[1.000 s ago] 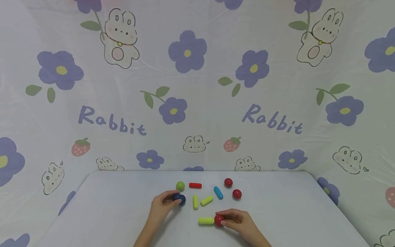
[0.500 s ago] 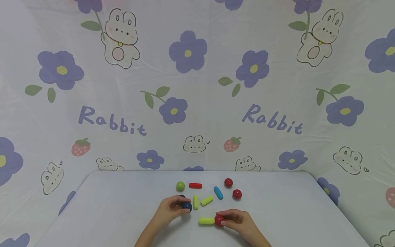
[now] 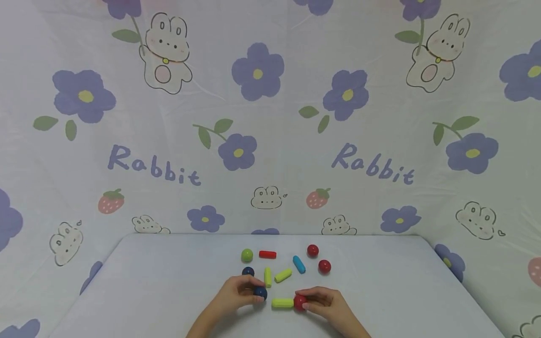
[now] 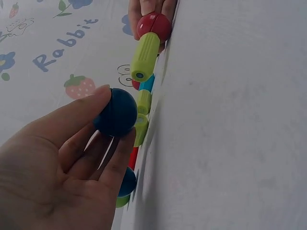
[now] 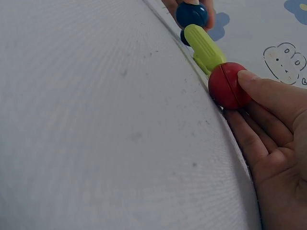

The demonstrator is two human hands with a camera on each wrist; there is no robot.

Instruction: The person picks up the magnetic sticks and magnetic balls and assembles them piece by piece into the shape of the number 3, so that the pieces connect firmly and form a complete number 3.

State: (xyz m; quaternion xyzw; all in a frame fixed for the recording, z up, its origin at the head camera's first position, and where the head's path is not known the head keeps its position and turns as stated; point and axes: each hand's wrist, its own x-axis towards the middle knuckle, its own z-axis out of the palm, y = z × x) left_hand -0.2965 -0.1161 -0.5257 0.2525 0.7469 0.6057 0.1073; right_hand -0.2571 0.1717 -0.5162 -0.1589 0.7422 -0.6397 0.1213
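Note:
My left hand (image 3: pixel 240 292) pinches a dark blue ball (image 4: pixel 116 112) between thumb and fingers, just left of a yellow-green rod (image 3: pixel 282 303). A narrow gap shows between ball and rod in the head view. My right hand (image 3: pixel 327 303) pinches a red ball (image 5: pixel 230 86) whose left side is joined to that rod. In the left wrist view the rod's free end, with a small dark round tip, faces the blue ball. Behind my left hand lies a second dark blue ball (image 3: pixel 248 272), partly covered by the fingers in the left wrist view.
Farther back on the white table (image 3: pixel 160 277) lie a green ball (image 3: pixel 247 255), a red rod (image 3: pixel 267 254), a blue rod (image 3: pixel 299 264) and two yellow-green rods (image 3: pixel 268 277). Two loose red balls (image 3: pixel 324 266) sit at the back right. A printed cloth (image 3: pixel 270 117) hangs behind the table.
My left hand has drawn one blue ball toward me and to the right, close to the rod's free end, leaving the other blue ball behind. My right hand stays in place.

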